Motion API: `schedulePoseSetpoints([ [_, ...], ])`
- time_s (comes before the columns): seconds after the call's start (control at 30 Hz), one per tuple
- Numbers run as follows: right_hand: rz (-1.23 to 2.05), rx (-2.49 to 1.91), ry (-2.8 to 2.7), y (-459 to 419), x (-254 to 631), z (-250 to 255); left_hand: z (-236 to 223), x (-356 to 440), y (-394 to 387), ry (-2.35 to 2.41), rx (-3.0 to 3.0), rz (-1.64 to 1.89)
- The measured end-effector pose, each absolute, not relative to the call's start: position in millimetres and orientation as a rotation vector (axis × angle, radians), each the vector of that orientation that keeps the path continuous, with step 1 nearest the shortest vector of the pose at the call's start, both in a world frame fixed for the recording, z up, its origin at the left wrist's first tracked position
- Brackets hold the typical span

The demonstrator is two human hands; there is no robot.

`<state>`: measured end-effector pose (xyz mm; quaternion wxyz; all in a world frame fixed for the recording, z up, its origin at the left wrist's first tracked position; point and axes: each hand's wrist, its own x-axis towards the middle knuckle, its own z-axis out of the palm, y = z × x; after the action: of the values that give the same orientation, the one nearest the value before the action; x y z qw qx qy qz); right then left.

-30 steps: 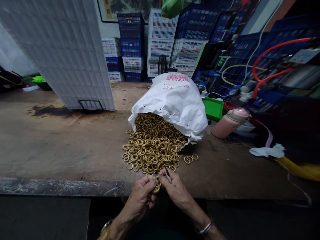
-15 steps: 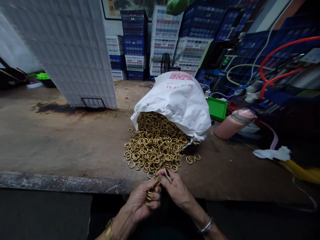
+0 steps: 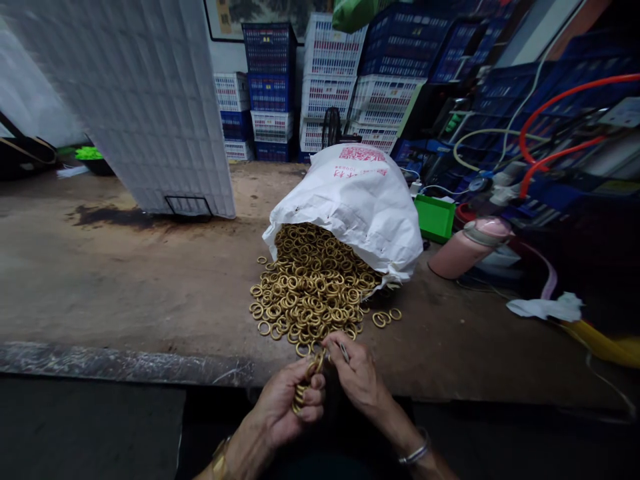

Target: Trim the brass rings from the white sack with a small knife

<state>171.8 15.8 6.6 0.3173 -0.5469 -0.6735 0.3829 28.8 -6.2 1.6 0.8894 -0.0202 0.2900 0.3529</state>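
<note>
Person's L hand (image 3: 285, 403) is curled round a short stack of brass-coloured rings (image 3: 299, 398), fingers wrapped underneath, w/ a few more rings up nr thumb & forefinger. R hand (image 3: 357, 373) is just beside it, thumb & fingertips drawn together at the upper rings, w/ a slim grey tool (image 3: 344, 351) tucked btwn the fingers; can't tell if R fingertips pinch a ring too. Both hands are at the front edge of the brown table (image 3: 150, 280), just short of the ring pile (image 3: 315, 300), which spills from the mouth of a white bag (image 3: 350, 193) lying on its side. A few stray rings (image 3: 386, 319) lie to the R of the pile. Gold-coloured band (image 3: 220, 457) on L wrist, silvery bracelet (image 3: 416, 450) on R. Pink bottle (image 3: 457, 253) & green tray (image 3: 434, 217) are R of the bag; tall pale panel (image 3: 160, 120) stands on the table, L of the bag. Behind: stacked blue & white crates (image 3: 270, 90).
</note>
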Motion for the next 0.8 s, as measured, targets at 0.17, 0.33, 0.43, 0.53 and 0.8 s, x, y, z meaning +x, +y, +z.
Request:
schedulePoseSetpoints([
  [0.17,0.838,-1.457,-2.200,6,175,3,1,30,-7,0.625,-0.012,0.799],
  [0.33,0.765,-1.492,-2.309,2,173,2,0,31,-8,0.626,-0.017,0.806],
  [0.43,0.716,-1.530,-2.324,3,171,3,-2,30,-6,0.622,-0.011,0.805],
  [0.53,0.643,-1.590,-2.332,4,170,3,-2,30,-5,0.613,-0.005,0.790],
  [0.8,0.422,-1.841,-2.137,23,204,-1,11,31,-22,0.509,0.143,0.609],
])
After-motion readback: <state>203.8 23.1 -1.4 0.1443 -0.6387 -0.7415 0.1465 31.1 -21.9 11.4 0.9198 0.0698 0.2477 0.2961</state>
